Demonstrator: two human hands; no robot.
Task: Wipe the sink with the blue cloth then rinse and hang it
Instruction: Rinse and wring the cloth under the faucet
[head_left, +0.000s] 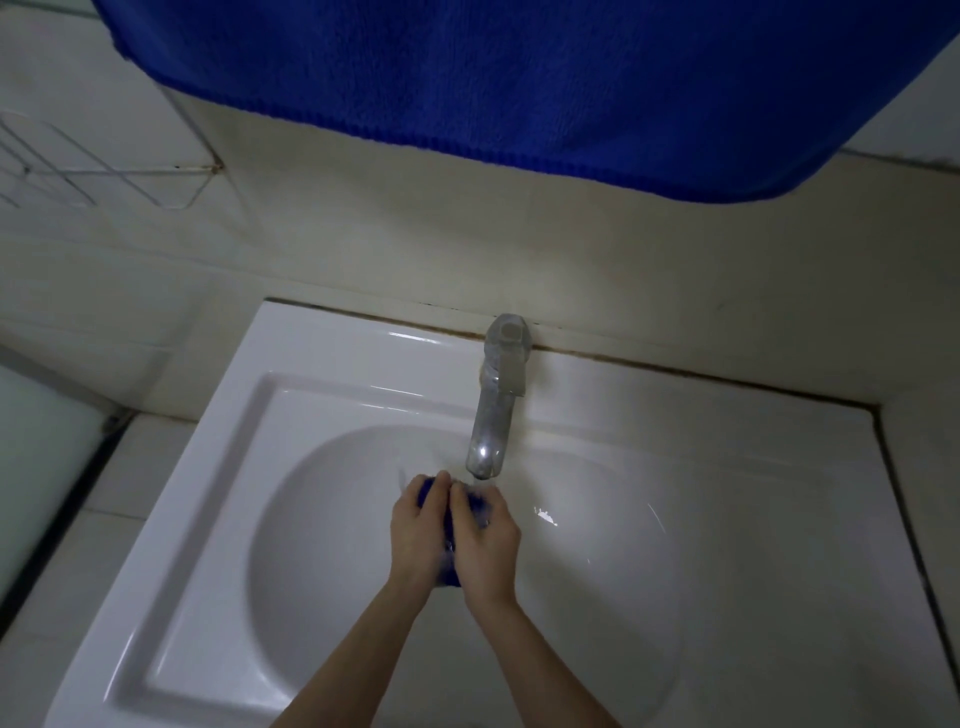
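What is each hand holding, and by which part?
The left hand and right hand both grip the bunched cloth round its middle, one from each side, under the tap.

Two bare forearms rise from the lower edge of the view and converge until the wrists nearly meet. The left hand (415, 525) and right hand (488, 540) sit side by side, backs turned to the camera, with their fingers curled down and inward around a bunched blue cloth (450, 574) gripped between them. At the far end the fingertips of the two hands almost touch. Both hands show slight blur.
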